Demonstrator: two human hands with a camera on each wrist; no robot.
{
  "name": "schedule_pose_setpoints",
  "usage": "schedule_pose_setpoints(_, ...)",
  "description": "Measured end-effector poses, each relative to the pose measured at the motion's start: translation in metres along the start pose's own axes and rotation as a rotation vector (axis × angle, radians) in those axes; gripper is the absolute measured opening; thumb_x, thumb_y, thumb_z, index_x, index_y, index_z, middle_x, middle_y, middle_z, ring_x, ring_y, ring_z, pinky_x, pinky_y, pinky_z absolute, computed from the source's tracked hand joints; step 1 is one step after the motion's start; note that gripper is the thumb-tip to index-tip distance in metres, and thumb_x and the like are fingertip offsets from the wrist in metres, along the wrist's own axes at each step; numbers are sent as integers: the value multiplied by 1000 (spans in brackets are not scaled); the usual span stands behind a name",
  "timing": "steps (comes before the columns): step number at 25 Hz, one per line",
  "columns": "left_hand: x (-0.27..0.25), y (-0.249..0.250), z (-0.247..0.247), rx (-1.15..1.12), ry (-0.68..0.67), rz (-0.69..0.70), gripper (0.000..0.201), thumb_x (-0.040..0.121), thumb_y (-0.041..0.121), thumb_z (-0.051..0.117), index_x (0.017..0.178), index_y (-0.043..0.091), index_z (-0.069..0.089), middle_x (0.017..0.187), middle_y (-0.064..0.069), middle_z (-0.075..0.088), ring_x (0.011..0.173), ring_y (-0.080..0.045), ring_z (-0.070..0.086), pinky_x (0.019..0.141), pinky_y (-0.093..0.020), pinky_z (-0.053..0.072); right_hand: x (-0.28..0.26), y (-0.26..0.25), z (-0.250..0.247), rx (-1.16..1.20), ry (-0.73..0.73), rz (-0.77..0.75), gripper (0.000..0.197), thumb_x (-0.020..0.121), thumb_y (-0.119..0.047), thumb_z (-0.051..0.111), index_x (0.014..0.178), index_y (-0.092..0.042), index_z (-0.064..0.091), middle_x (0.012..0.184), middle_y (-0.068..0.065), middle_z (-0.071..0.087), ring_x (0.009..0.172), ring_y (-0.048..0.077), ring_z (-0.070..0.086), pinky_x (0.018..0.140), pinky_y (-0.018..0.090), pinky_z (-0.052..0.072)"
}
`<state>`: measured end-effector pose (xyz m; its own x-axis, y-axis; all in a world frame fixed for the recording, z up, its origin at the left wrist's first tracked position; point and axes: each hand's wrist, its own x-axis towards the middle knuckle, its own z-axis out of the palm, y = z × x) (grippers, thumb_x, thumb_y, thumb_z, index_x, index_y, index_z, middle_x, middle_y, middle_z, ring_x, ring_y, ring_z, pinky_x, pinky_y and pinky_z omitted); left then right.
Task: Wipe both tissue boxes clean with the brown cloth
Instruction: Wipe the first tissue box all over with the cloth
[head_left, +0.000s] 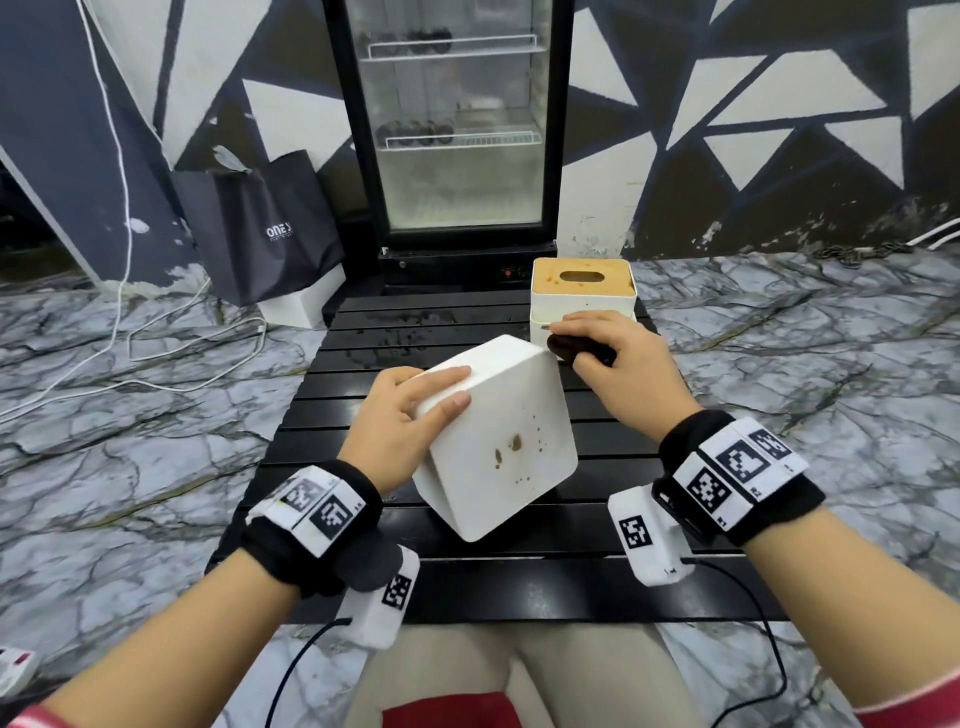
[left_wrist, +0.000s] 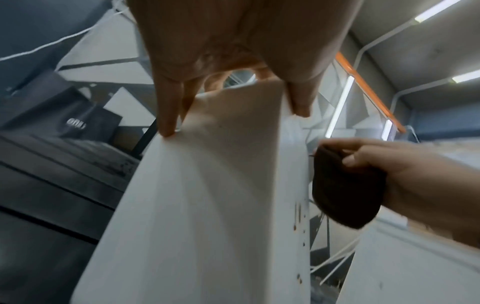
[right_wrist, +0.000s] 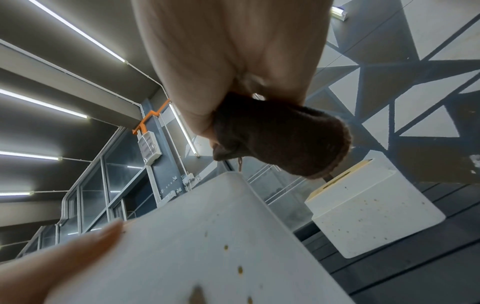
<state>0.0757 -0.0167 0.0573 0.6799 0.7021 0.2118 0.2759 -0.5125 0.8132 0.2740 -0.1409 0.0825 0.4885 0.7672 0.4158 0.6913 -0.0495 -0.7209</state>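
Note:
A white tissue box (head_left: 498, 441) is tilted on one corner over the black slatted table (head_left: 322, 447); brown spots dot the face turned toward me. My left hand (head_left: 410, 415) grips its upper left edge, thumb on the spotted face, fingers over the top. The same box (left_wrist: 207, 205) fills the left wrist view, held by my left hand (left_wrist: 233, 61). My right hand (head_left: 613, 353) holds the bunched brown cloth (head_left: 576, 351) at the box's far right corner. In the right wrist view the cloth (right_wrist: 280, 139) hangs just above that box (right_wrist: 207, 246). A second tissue box (head_left: 582, 291) with a tan top stands behind; it (right_wrist: 369, 207) is speckled too.
A glass-door fridge (head_left: 452, 119) stands right behind the table. A dark paper bag (head_left: 265, 228) leans against the wall at left, with white cables (head_left: 130, 332) trailing over the marble floor. Wet smears mark the table's far middle (head_left: 395, 338).

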Motion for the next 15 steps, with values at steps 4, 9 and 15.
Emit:
schedule_pose_setpoints(4, 6, 2, -3, -194, 55, -115, 27, 94, 29, 53, 118, 24, 64, 106, 20, 62, 89, 18, 55, 76, 2, 40, 1, -9, 15, 94, 43, -26, 40, 79, 2, 50, 107, -21, 66, 114, -5, 60, 112, 17, 51, 102, 32, 37)
schedule_pose_setpoints(9, 3, 3, -8, -273, 21, -166, 30, 99, 23, 44, 125, 24, 59, 113, 20, 59, 100, 12, 53, 80, -2, 40, -11, -9, 52, 139, -13, -13, 40, 81, -1, 51, 112, -23, 64, 123, -4, 56, 118, 20, 45, 105, 29, 31)
schedule_pose_setpoints(15, -1, 1, -16, -282, -62, -135, 30, 99, 18, 42, 121, 31, 55, 113, 22, 59, 100, 17, 52, 87, -6, 39, -21, 3, 80, -16, -65, -44, 40, 92, -24, 44, 132, -26, 46, 146, -4, 33, 134, 20, 20, 106, 12, 4)
